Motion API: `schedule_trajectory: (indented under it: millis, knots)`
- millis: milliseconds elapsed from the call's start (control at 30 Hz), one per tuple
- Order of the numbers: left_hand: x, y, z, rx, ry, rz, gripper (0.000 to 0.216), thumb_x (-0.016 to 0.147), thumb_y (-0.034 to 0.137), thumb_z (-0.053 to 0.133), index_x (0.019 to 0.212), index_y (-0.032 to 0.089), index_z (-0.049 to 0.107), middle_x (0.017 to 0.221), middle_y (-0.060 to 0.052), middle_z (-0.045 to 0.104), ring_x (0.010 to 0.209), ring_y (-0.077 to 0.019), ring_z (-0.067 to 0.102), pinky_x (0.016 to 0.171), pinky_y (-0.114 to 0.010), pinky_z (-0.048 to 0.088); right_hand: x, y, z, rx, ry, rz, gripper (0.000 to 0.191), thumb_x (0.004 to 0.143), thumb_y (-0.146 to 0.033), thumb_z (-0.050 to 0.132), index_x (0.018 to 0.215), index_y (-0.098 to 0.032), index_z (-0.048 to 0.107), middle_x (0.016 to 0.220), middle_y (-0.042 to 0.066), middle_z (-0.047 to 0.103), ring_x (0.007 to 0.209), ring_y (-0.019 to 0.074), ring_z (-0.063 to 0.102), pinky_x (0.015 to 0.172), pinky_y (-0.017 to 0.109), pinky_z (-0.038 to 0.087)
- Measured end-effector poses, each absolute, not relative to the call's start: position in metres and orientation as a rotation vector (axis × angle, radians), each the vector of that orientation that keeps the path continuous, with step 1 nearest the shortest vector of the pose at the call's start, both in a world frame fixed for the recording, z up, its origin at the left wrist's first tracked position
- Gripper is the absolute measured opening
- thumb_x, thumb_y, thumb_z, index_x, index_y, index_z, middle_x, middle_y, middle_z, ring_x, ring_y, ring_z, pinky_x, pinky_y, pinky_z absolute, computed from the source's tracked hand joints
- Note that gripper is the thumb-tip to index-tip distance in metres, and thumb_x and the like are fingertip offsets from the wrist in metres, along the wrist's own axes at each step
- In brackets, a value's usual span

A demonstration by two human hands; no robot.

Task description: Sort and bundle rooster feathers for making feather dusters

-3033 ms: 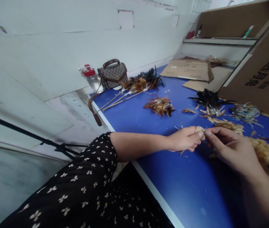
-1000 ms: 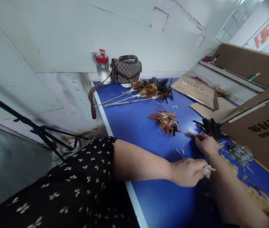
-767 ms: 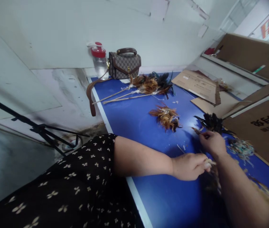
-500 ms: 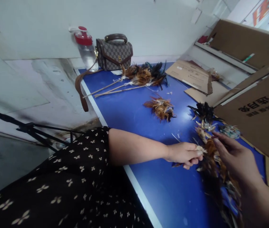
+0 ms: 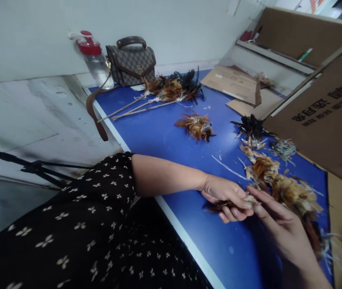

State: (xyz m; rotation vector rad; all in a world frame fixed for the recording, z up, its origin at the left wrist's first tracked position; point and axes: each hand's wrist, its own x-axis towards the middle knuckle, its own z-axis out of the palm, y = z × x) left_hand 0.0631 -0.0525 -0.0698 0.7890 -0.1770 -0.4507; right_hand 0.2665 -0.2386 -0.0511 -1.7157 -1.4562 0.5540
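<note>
My left hand (image 5: 229, 196) is closed around a small bunch of brown feathers (image 5: 218, 206). Their dark tips stick out toward my body, and the pale quill ends show at the thumb. My right hand (image 5: 282, 226) meets it there, thumb and fingertips pinched on the quill ends. Just beyond the right hand lies a long heap of tan and brown feathers (image 5: 295, 194), partly hidden by that hand. A black feather bunch (image 5: 251, 127) and a bluish-white tangle (image 5: 283, 148) lie at the heap's far end.
A loose brown feather bunch (image 5: 195, 127) lies mid-table. Behind it, several feather bunches tied on sticks (image 5: 146, 106) rest near a handbag (image 5: 133, 64) and a red-capped bottle (image 5: 94, 60). Cardboard (image 5: 234, 84) lies at the back; a large carton (image 5: 327, 108) borders the right.
My right hand has come left from beside the feather heap to the quill ends in my left hand. The left hand has turned, showing more of its feathers. The view has shifted slightly.
</note>
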Motion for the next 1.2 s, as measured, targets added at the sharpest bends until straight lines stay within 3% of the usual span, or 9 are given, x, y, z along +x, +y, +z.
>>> schedule_trajectory:
  millis: [100, 267, 467, 600, 667, 800, 1033, 1200]
  knots:
    - [0.059, -0.054, -0.065, 0.789, -0.209, -0.553, 0.054, 0.079, 0.057, 0.109, 0.078, 0.019, 0.071, 0.074, 0.001, 0.046, 0.059, -0.0125, 0.041, 0.056, -0.030, 0.046, 0.258, -0.245, -0.056, -1.658, -1.449, 0.639, 0.047, 0.100, -0.067, 0.093, 0.135, -0.037, 0.095, 0.135, 0.009, 0.091, 0.131, 0.0300, 0.085, 0.113, 0.036, 0.070]
    - [0.057, -0.054, -0.062, 0.783, -0.216, -0.540, 0.056, 0.072, 0.049, 0.115, 0.075, 0.018, 0.068, 0.074, 0.003, 0.044, 0.058, -0.0096, 0.036, 0.054, -0.026, 0.039, 0.238, -0.242, -0.060, -1.489, -1.315, 0.613, 0.025, 0.100, -0.060, 0.096, 0.104, -0.035, 0.097, 0.108, 0.007, 0.088, 0.103, 0.0238, 0.084, 0.092, 0.034, 0.071]
    - [0.064, -0.061, -0.073, 0.840, -0.004, -0.328, 0.050, 0.081, 0.048, 0.111, 0.102, 0.019, 0.076, 0.074, 0.007, 0.042, 0.058, -0.0075, 0.032, 0.054, -0.019, 0.032, 0.233, -0.236, -0.075, -1.543, -1.149, 0.423, 0.033, 0.098, -0.062, 0.097, 0.091, -0.031, 0.090, 0.106, 0.005, 0.082, 0.099, 0.0216, 0.078, 0.089, 0.034, 0.067]
    - [0.062, -0.069, -0.073, 0.901, 0.070, -0.230, 0.047, 0.095, 0.055, 0.100, 0.100, 0.021, 0.068, 0.072, 0.009, 0.038, 0.057, -0.0076, 0.032, 0.053, -0.017, 0.029, 0.224, -0.238, -0.076, -1.584, -1.124, 0.368, 0.032, 0.103, -0.060, 0.092, 0.096, -0.029, 0.090, 0.109, 0.006, 0.083, 0.103, 0.0237, 0.079, 0.097, 0.040, 0.067]
    - [0.061, -0.070, -0.070, 0.899, 0.083, -0.184, 0.049, 0.099, 0.057, 0.096, 0.098, 0.022, 0.063, 0.072, 0.009, 0.038, 0.057, -0.0069, 0.031, 0.053, -0.017, 0.030, 0.216, -0.240, -0.072, -1.630, -1.080, 0.283, 0.028, 0.107, -0.057, 0.088, 0.113, -0.030, 0.093, 0.122, 0.008, 0.087, 0.110, 0.0255, 0.081, 0.109, 0.045, 0.067]
    - [0.059, -0.066, -0.065, 0.876, 0.094, -0.136, 0.050, 0.101, 0.058, 0.094, 0.097, 0.022, 0.059, 0.072, 0.009, 0.040, 0.055, -0.0062, 0.030, 0.051, -0.017, 0.029, 0.207, -0.243, -0.065, -1.692, -1.203, 0.107, 0.044, 0.114, -0.051, 0.079, 0.152, -0.030, 0.085, 0.149, 0.013, 0.084, 0.121, 0.0308, 0.083, 0.119, 0.056, 0.068]
    - [0.062, -0.062, -0.065, 0.925, 0.099, -0.149, 0.042, 0.106, 0.054, 0.090, 0.099, 0.021, 0.065, 0.078, 0.003, 0.057, 0.062, -0.0104, 0.051, 0.057, -0.024, 0.049, 0.209, -0.237, -0.066, -1.617, -1.435, 0.025, 0.040, 0.116, -0.035, 0.074, 0.155, -0.030, 0.084, 0.148, 0.011, 0.085, 0.128, 0.0276, 0.085, 0.124, 0.049, 0.067]
    - [0.064, -0.059, -0.066, 0.996, 0.120, -0.154, 0.041, 0.108, 0.055, 0.087, 0.100, 0.020, 0.067, 0.082, 0.002, 0.064, 0.068, -0.0126, 0.061, 0.061, -0.028, 0.057, 0.211, -0.239, -0.071, -1.657, -1.407, 0.002, 0.042, 0.116, -0.034, 0.076, 0.156, -0.033, 0.084, 0.151, 0.009, 0.084, 0.131, 0.0288, 0.085, 0.126, 0.049, 0.066]
